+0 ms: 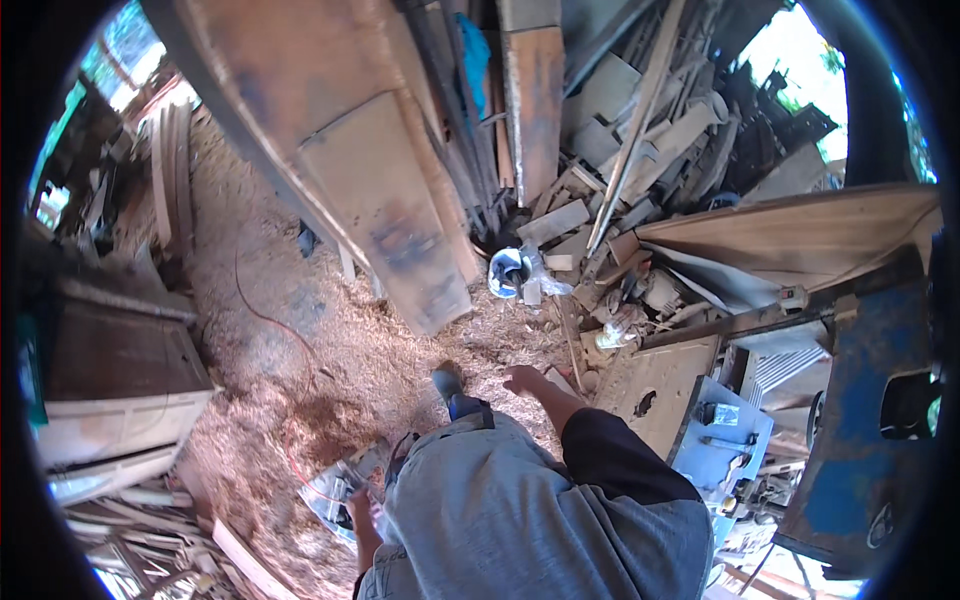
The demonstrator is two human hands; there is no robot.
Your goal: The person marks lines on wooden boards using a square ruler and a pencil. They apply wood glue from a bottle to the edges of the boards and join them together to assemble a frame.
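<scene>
My left hand (pixel 360 508) hangs low beside my body, over a blue-grey flat object (pixel 335 512) that lies on the shavings. A thin red cord (pixel 293 458) runs down to that object. The hand is small and blurred here, so whether it holds anything cannot be made out. My right hand (pixel 524 381) is stretched forward above the floor, its fingers slightly bent and a little apart, with nothing visible in them. Ahead of it stands a white bucket (pixel 505 273) with dark and pale things inside and clear plastic beside it.
Wood shavings cover the floor (pixel 270 345). Large boards (pixel 385 215) lean ahead, and a heap of offcuts (pixel 640 150) fills the far right. At right are a blue machine panel (pixel 850 420) and a pale blue tray (pixel 722 438). A wooden cabinet (pixel 120 420) stands left.
</scene>
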